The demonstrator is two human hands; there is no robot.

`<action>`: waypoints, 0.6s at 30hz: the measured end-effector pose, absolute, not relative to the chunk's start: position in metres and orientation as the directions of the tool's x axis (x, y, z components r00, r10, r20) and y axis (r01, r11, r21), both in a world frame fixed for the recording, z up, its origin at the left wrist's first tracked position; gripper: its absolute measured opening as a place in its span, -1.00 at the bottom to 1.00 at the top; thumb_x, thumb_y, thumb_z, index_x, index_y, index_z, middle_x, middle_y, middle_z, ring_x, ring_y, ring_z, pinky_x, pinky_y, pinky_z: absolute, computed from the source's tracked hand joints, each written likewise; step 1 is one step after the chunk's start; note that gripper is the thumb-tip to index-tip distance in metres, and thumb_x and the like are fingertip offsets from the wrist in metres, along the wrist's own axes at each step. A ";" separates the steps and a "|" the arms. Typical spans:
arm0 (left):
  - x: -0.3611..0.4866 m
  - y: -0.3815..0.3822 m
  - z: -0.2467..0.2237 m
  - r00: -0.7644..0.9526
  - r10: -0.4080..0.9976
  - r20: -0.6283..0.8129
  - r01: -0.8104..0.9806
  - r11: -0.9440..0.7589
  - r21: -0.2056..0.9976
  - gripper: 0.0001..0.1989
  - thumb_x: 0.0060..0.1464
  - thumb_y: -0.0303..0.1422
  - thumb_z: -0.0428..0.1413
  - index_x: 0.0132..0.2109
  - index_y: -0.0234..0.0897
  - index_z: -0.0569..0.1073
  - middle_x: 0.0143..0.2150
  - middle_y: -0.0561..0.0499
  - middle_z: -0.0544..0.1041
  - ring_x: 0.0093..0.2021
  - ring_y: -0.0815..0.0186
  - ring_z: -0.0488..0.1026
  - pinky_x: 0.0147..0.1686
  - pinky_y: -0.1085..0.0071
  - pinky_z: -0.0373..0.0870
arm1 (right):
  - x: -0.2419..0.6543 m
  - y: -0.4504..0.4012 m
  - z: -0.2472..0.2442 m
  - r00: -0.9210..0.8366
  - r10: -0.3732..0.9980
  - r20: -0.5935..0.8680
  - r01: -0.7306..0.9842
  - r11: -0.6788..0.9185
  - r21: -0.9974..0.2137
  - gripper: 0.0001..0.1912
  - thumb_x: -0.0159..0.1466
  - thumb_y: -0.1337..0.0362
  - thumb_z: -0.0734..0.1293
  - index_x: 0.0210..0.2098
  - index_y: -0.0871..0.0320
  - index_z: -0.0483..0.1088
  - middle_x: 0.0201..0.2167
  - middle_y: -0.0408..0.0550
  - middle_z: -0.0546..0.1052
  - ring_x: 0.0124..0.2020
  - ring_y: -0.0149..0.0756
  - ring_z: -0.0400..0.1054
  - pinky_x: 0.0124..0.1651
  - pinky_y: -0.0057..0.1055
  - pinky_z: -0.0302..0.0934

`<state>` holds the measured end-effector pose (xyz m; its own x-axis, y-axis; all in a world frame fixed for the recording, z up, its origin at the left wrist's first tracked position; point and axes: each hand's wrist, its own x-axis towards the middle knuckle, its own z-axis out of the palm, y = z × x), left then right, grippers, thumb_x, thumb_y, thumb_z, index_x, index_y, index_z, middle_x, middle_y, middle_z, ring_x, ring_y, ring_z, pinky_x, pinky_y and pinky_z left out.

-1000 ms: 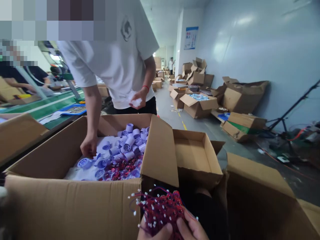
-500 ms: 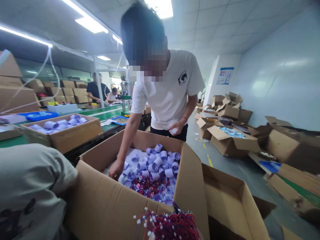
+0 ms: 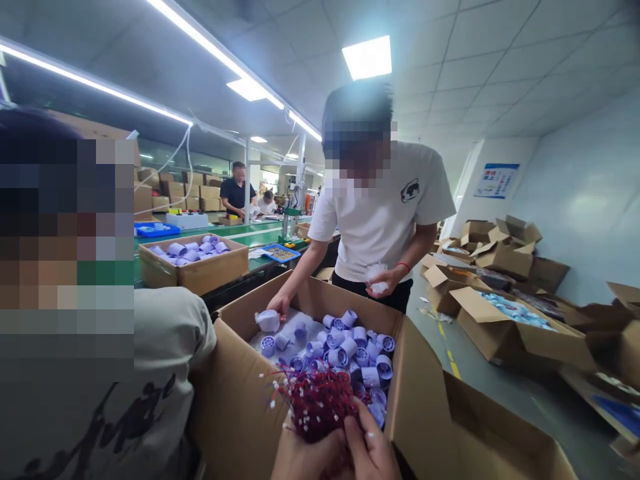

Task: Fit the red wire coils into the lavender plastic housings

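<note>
A bundle of dark red wires with small white connectors (image 3: 320,400) is held at the near side of a large cardboard box (image 3: 240,393). My left hand (image 3: 307,453) is wrapped round its lower left side, and my right hand (image 3: 367,443) grips it from the right, fingers bent. Behind the bundle, inside the box, lie many purple plastic cups (image 3: 350,347) and clear plastic bags. Across the box, a person in a white shirt (image 3: 375,220) reaches in with one hand on a bagged cup (image 3: 269,321) and holds white plastic in the other.
Another person (image 3: 165,347) stands close at the left. A smaller box of purple cups (image 3: 215,270) and a blue tray (image 3: 281,253) rest on the green bench. An open carton (image 3: 495,427) adjoins the large box; more cartons (image 3: 520,327) line the right side.
The view has swung left and up. The wire bundle has risen over the box, and both my hands now show on it. The person opposite has lifted a bagged cup.
</note>
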<state>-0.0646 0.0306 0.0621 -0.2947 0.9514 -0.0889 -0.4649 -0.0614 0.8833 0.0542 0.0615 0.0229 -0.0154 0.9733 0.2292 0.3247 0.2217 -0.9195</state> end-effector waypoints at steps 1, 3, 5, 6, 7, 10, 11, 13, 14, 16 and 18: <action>-0.066 0.034 0.061 -0.311 0.943 -0.115 -0.485 -0.053 0.873 -0.48 -0.48 -0.31 0.44 -0.26 -0.36 0.51 -0.43 -0.08 0.61 -0.38 0.11 0.55 -0.38 0.33 0.49 | 0.049 0.063 0.025 -0.025 0.974 0.225 0.334 0.221 -0.916 -0.43 0.19 -0.18 0.22 0.02 0.01 0.46 -0.18 -0.01 0.62 0.01 -0.04 0.43 0.05 -0.27 0.31; -0.068 0.041 0.058 -0.358 0.921 -0.155 -0.514 -0.056 0.856 -0.47 -0.48 -0.32 0.43 -0.25 -0.35 0.51 -0.44 -0.06 0.61 -0.38 0.11 0.56 -0.38 0.34 0.48 | 0.041 0.068 0.028 -0.055 0.974 0.219 0.341 0.225 -0.913 -0.40 0.17 -0.20 0.22 0.02 0.02 0.46 -0.11 0.00 0.59 0.02 -0.06 0.42 0.06 -0.27 0.30; -0.071 0.047 0.053 -0.381 0.913 -0.145 -0.519 -0.082 0.851 -0.52 -0.46 -0.33 0.42 -0.27 -0.35 0.52 -0.42 -0.07 0.62 -0.37 0.11 0.57 -0.36 0.33 0.49 | 0.034 0.073 0.034 -0.093 0.967 0.236 0.310 0.253 -0.916 -0.32 0.16 -0.25 0.19 0.01 0.10 0.47 -0.07 0.07 0.57 0.02 -0.04 0.42 0.06 -0.24 0.30; -0.073 0.049 0.051 -0.375 0.918 -0.129 -0.517 -0.091 0.851 -0.55 -0.47 -0.35 0.41 -0.30 -0.36 0.53 -0.42 -0.09 0.62 -0.37 0.10 0.57 -0.35 0.33 0.49 | 0.032 0.076 0.038 -0.120 0.962 0.247 0.282 0.271 -0.920 -0.28 0.16 -0.28 0.16 0.00 0.14 0.47 -0.06 0.11 0.56 0.03 -0.03 0.41 0.07 -0.22 0.29; -0.076 0.050 0.049 -0.359 0.926 -0.115 -0.519 -0.096 0.850 -0.57 -0.48 -0.35 0.41 -0.33 -0.38 0.54 -0.42 -0.11 0.62 -0.37 0.08 0.56 -0.34 0.31 0.49 | 0.030 0.079 0.043 -0.155 0.956 0.251 0.250 0.284 -0.926 -0.25 0.16 -0.29 0.14 -0.01 0.17 0.48 -0.05 0.14 0.56 0.05 -0.02 0.39 0.09 -0.21 0.27; -0.084 0.052 0.048 -0.300 0.948 -0.108 -0.565 -0.086 0.820 -0.51 -0.51 -0.35 0.42 -0.29 -0.39 0.55 -0.37 -0.15 0.63 -0.33 0.03 0.57 -0.29 0.23 0.51 | 0.033 0.087 0.062 -0.318 0.928 0.192 0.123 0.242 -0.963 -0.30 0.16 -0.27 0.18 0.01 0.14 0.45 -0.01 0.08 0.54 0.10 -0.06 0.35 0.14 -0.17 0.22; -0.087 0.053 0.048 -0.279 0.954 -0.110 -0.588 -0.079 0.805 -0.48 -0.51 -0.34 0.43 -0.26 -0.38 0.54 -0.33 -0.16 0.64 -0.30 0.02 0.57 -0.24 0.20 0.51 | 0.036 0.088 0.068 -0.372 0.914 0.161 0.075 0.202 -0.976 -0.32 0.16 -0.25 0.21 0.01 0.13 0.45 -0.01 0.05 0.54 0.10 -0.07 0.34 0.14 -0.16 0.22; -0.090 0.053 0.051 -0.246 0.963 -0.107 -0.619 -0.071 0.782 -0.45 -0.49 -0.29 0.44 -0.23 -0.36 0.53 -0.28 -0.17 0.64 -0.25 0.01 0.58 -0.16 0.15 0.49 | 0.041 0.090 0.078 -0.431 0.895 0.112 -0.004 0.123 -0.992 -0.32 0.12 -0.25 0.25 0.01 0.11 0.45 -0.02 0.02 0.55 0.10 -0.06 0.34 0.15 -0.12 0.20; -0.091 0.053 0.053 -0.242 0.965 -0.106 -0.620 -0.070 0.781 -0.46 -0.48 -0.27 0.44 -0.24 -0.36 0.53 -0.28 -0.17 0.64 -0.24 0.02 0.58 -0.15 0.15 0.49 | 0.042 0.090 0.082 -0.435 0.895 0.095 -0.026 0.093 -0.995 -0.31 0.10 -0.26 0.26 0.00 0.11 0.46 -0.03 0.02 0.55 0.10 -0.04 0.33 0.16 -0.09 0.18; -0.089 0.055 0.055 -0.256 0.963 -0.090 -0.613 -0.089 0.785 -0.46 -0.49 -0.23 0.44 -0.27 -0.35 0.53 -0.30 -0.15 0.64 -0.25 0.04 0.58 -0.15 0.17 0.49 | 0.040 0.089 0.085 -0.416 0.906 0.083 -0.027 0.079 -0.996 -0.30 0.09 -0.27 0.26 0.00 0.10 0.46 -0.02 0.02 0.54 0.13 -0.02 0.30 0.22 -0.06 0.10; -0.086 0.056 0.057 -0.278 0.958 -0.070 -0.609 -0.120 0.784 -0.45 -0.51 -0.24 0.45 -0.27 -0.35 0.53 -0.32 -0.14 0.64 -0.26 0.05 0.58 -0.18 0.19 0.50 | 0.034 0.087 0.082 -0.374 0.921 0.108 0.003 0.117 -0.993 -0.30 0.11 -0.27 0.24 0.01 0.10 0.45 0.01 0.03 0.53 0.16 -0.03 0.27 0.25 -0.06 0.04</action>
<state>-0.0864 0.0563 0.0568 -0.2783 0.9580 -0.0698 -0.6092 -0.1199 0.7839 0.0345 0.0873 0.0821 -0.3744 0.9210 0.1075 0.0032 0.1173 -0.9931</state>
